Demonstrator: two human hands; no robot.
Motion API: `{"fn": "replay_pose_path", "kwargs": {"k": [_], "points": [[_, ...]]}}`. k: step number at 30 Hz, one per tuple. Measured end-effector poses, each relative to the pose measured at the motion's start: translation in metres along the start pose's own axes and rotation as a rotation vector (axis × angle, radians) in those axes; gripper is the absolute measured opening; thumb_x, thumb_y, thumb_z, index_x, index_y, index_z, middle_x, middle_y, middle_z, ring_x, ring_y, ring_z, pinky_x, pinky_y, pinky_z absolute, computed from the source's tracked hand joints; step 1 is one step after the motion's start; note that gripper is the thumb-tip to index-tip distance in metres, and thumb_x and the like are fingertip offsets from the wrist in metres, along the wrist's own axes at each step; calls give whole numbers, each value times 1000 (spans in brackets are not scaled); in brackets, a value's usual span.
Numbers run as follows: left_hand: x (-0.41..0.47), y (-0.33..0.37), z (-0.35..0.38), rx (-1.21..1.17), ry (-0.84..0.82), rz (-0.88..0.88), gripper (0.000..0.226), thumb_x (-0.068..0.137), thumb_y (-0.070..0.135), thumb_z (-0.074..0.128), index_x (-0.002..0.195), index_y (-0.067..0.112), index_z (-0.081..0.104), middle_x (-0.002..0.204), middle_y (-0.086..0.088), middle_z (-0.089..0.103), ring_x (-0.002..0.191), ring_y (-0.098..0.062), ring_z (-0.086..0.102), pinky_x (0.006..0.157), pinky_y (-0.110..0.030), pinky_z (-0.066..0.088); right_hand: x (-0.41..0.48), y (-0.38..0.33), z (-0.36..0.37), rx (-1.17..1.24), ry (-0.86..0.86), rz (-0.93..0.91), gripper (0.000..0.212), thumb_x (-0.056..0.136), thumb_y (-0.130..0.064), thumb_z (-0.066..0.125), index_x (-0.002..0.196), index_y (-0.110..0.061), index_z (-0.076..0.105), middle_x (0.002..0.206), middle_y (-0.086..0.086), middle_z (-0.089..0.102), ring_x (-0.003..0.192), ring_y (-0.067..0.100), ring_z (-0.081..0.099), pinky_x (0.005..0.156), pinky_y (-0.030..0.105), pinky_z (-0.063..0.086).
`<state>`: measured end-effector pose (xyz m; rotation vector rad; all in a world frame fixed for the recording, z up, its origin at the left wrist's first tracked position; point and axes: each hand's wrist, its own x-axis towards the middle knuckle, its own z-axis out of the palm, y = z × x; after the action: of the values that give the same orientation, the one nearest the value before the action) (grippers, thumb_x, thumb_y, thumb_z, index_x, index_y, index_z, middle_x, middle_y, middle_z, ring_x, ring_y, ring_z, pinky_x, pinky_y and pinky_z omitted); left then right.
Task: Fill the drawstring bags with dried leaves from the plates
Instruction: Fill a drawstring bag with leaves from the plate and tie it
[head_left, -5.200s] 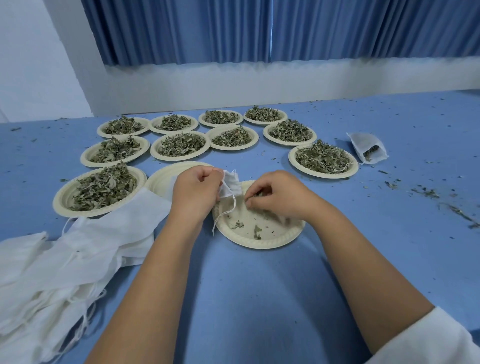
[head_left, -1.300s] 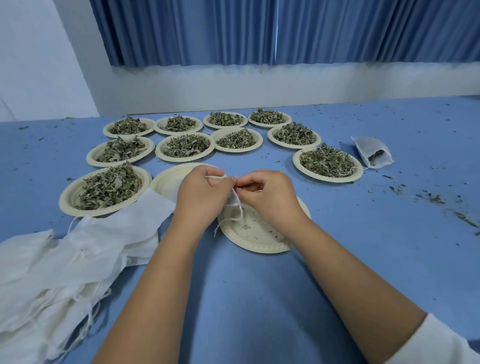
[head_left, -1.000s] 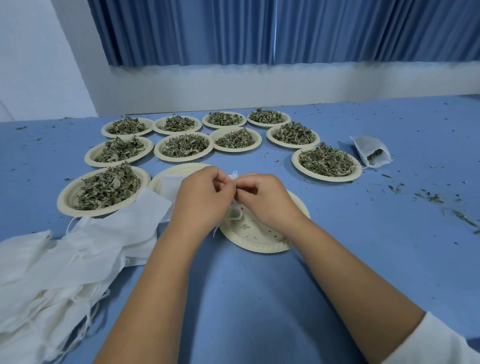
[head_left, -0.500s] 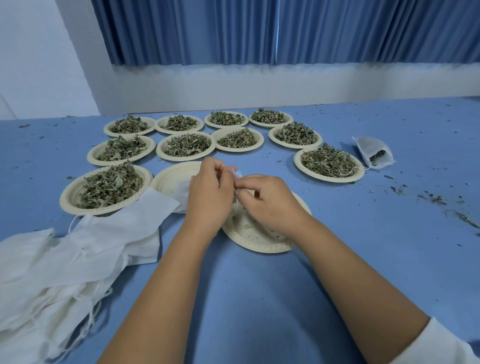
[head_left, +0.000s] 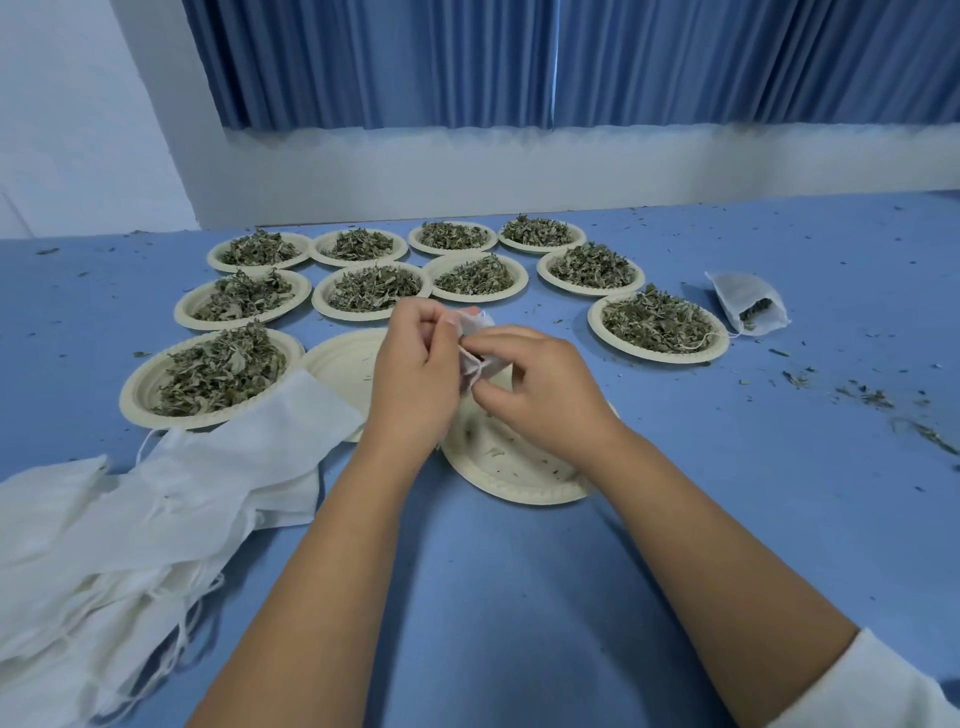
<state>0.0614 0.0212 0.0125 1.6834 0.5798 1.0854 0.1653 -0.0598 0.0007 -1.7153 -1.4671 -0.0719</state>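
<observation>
My left hand (head_left: 415, 374) grips a small white drawstring bag (head_left: 477, 347) held above a nearly bare paper plate (head_left: 514, 478) with a few leaf crumbs. My right hand (head_left: 540, 389) pinches the bag's string at its mouth; most of the bag is hidden between my fingers. Several paper plates heaped with dried green leaves stand beyond, the nearest being a plate at the left (head_left: 213, 374) and a plate at the right (head_left: 657, 327). Another bare plate (head_left: 343, 364) lies behind my left hand.
A pile of flat white drawstring bags (head_left: 130, 525) lies at the near left on the blue table (head_left: 519, 597). One filled bag (head_left: 750, 309) lies at the right past the plates. Leaf crumbs (head_left: 872, 397) are scattered at the right. A wall and blue curtains stand behind.
Earlier my right hand picked at the near plate; since then both hands have come together on the bag and lifted slightly, with my right fingers working at its string.
</observation>
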Motion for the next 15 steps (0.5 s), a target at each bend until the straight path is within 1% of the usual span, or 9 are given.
{"fn": "replay_pose_path", "kwargs": {"k": [1, 2, 4, 6, 8, 10, 12, 13, 15], "points": [[0, 1, -1, -4, 22, -1, 19, 102, 16, 45, 86, 26, 50, 67, 16, 65, 54, -2, 55, 54, -16, 44, 0, 1, -3, 12, 41, 4, 30, 79, -9, 69, 106, -21, 74, 103, -10, 66, 70, -15, 53, 67, 9, 36], [1, 1, -2, -16, 37, -7, 19, 102, 16, 45, 87, 26, 51, 77, 15, 69, 55, -4, 56, 58, -20, 45, 1, 2, -4, 16, 70, 8, 28, 79, -11, 71, 106, -21, 74, 103, -9, 66, 70, -15, 52, 67, 10, 36], [2, 2, -4, -49, 42, -34, 15, 102, 17, 43, 89, 23, 49, 99, 11, 72, 54, -12, 55, 62, -36, 48, 1, 4, -7, -6, 82, 4, 18, 82, -17, 73, 98, -22, 75, 97, -9, 66, 69, -14, 52, 65, 16, 35], [2, 3, -5, -75, 35, -60, 11, 102, 18, 42, 92, 19, 47, 107, 7, 72, 59, -24, 59, 66, -44, 52, 1, 5, -6, -40, 62, -3, 10, 84, -19, 72, 93, -22, 74, 94, -9, 67, 68, -15, 52, 64, 20, 35], [1, 4, -3, -86, 36, -58, 10, 103, 17, 42, 94, 18, 47, 105, 5, 72, 57, -22, 59, 60, -36, 53, 0, 5, -6, -54, 46, -11, 11, 85, -17, 70, 93, -23, 75, 94, -9, 68, 68, -17, 51, 62, 16, 34], [2, 3, -2, -67, 44, -47, 11, 102, 17, 42, 94, 19, 48, 96, 10, 71, 55, -13, 53, 60, -33, 47, 0, 4, -5, -56, 34, -22, 14, 87, -14, 67, 95, -22, 76, 95, -10, 68, 67, -18, 51, 61, 9, 32], [2, 4, -1, -53, 43, -31, 13, 102, 18, 43, 91, 22, 49, 85, 16, 68, 55, -3, 53, 59, -23, 45, 1, 0, -4, -58, 21, -37, 18, 90, -12, 64, 99, -21, 76, 101, -9, 70, 67, -20, 50, 63, 8, 33], [2, 4, 0, -53, 38, -23, 15, 102, 17, 43, 90, 22, 49, 78, 17, 66, 53, 2, 53, 55, -16, 44, 2, -2, -5, -57, 9, -45, 21, 90, -10, 62, 103, -20, 75, 105, -8, 70, 67, -20, 49, 65, 9, 34], [0, 8, 1, -86, 10, -27, 17, 103, 16, 43, 88, 22, 48, 73, 11, 63, 49, 4, 52, 46, -11, 41, 4, -5, -5, -70, -27, -48, 25, 89, -4, 57, 103, -15, 74, 109, -8, 69, 65, -12, 49, 66, 23, 42]]}}
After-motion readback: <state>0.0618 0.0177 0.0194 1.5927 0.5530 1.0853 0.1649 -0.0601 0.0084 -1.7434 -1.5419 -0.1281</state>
